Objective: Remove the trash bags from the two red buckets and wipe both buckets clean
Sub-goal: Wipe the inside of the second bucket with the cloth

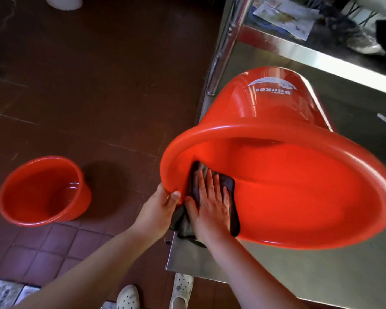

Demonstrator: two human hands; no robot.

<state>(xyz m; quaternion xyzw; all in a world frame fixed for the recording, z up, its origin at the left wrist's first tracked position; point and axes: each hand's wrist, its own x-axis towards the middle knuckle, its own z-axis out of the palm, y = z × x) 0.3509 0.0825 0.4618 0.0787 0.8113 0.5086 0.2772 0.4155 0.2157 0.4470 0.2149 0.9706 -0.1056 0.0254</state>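
A large red bucket lies tipped on its side on a steel table, its mouth turned toward me. My left hand grips the rim at the lower left, thumb over the edge. My right hand lies flat, fingers straight, pressing a dark cloth against the inner wall just inside the rim. A second red bucket stands upright on the floor at the left, with no bag in it and a wet sheen on its bottom.
Dark red floor tiles spread across the left. A steel table leg rises behind the tipped bucket. A lower shelf at the top right holds papers and dark items. My white shoes are at the table's near edge.
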